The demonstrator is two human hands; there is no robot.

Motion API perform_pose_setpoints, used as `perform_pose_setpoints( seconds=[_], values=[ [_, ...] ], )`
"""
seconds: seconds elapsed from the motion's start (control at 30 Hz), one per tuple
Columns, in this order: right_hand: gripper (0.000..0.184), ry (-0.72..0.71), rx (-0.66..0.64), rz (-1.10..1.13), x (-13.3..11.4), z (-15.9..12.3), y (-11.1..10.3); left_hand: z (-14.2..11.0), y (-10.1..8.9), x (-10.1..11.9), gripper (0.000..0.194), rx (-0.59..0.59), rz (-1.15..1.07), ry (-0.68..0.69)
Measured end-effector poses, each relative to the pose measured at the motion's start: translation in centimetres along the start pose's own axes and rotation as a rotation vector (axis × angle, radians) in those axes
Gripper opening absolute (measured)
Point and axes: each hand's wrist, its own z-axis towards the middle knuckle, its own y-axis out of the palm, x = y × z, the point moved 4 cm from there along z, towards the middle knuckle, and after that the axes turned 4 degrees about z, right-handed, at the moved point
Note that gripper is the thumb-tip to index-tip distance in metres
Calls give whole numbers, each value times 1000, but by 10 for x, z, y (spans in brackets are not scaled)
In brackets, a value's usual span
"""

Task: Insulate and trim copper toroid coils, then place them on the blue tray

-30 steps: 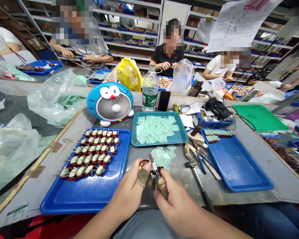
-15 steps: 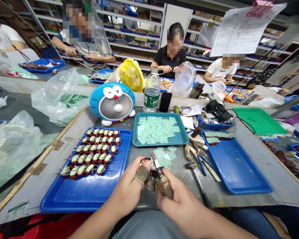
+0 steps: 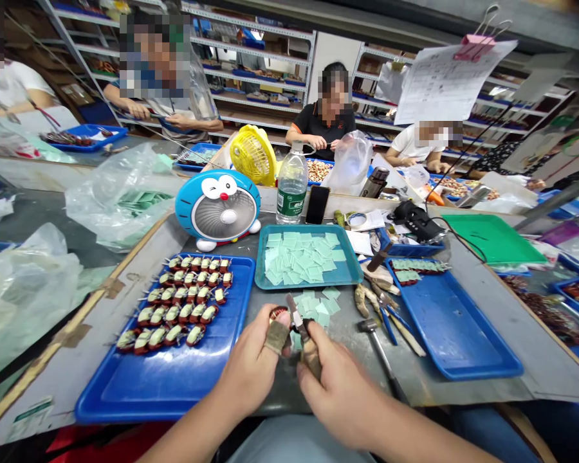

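My left hand [image 3: 251, 357] is closed around a small reddish-brown wound coil [image 3: 276, 312], mostly covered by the fingers; a cloth wrap is on the thumb. In my right hand [image 3: 335, 379] is a short knife [image 3: 295, 314] with a wrapped handle, its flat metal blade pointing up and left beside the coil. Whether blade and coil touch is hard to tell. Loose pale green squares [image 3: 321, 307] lie just beyond my hands, below a teal tray [image 3: 260, 281] of more squares. To the left, a blue tray [image 3: 120, 392] carries rows of coils with pale tops.
On the right are a hammer [image 3: 379, 347], pliers [image 3: 390, 315] and a second blue tray [image 3: 468, 341] with several green-topped pieces. Behind the teal tray stand a blue cartoon fan [image 3: 217, 209], a water bottle [image 3: 292, 186] and a phone [image 3: 317, 204]. Co-workers sit across the bench.
The knife and my right hand have shifted slightly left, the blade still beside the coil. My left hand keeps its hold. The whole view has tilted up a little.
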Motion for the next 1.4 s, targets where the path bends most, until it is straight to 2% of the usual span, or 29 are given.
perform_pose_setpoints(
  seconds=[0.23,0.4,0.53,0.63,0.73,0.8,0.87,0.93,1.03,1.2,1.4],
  values=[
    [20,-30,64,-107,4,-1,4,-4,0,3,32,71,-34,47],
    [30,-25,129,-227,8,0,13,-8,1,3,32,149,105,32],
    [22,-35,198,-296,13,3,11,-7,1,4,33,184,116,29],
    [16,-49,188,-90,20,-1,-5,-4,1,1,37,141,-57,-10],
    [31,55,184,160,36,-13,-23,-1,1,-7,50,141,-349,-99],
    [42,159,167,226,49,-22,-25,-1,4,-12,54,148,-574,-138],
    [44,189,133,187,57,-30,-20,-1,9,-14,48,145,-748,-133],
    [36,122,111,67,59,-35,-12,-4,13,-13,43,122,-826,-116],
    [21,-33,126,-109,56,-34,-5,-10,18,-11,48,71,-846,-102],
    [8,-224,121,-235,55,-29,-13,-19,23,-11,44,-56,-821,-48],
    [10,-335,95,-384,62,-31,-28,-22,23,-14,48,-125,-604,-19]
  ],
)
